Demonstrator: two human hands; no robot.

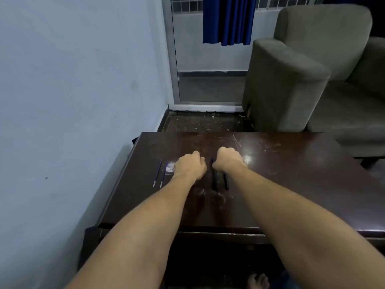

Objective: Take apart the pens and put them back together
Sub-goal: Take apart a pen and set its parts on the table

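Two thin blue pen refills lie side by side on the dark wooden table, left of my hands. Two dark pen barrels lie near the middle: one between my wrists, the other coming out from under my right wrist. My left hand hovers right of the refills with its fingers curled under. My right hand is curled too, its thumb side next to the top end of the first barrel. The backs of both hands hide whatever the fingers hold.
A pale wall runs along the table's left side. A grey armchair stands behind the table's far right edge, with a glass door and a blue curtain beyond. The tabletop is scratched with bright glare spots. A bare foot shows below the near edge.
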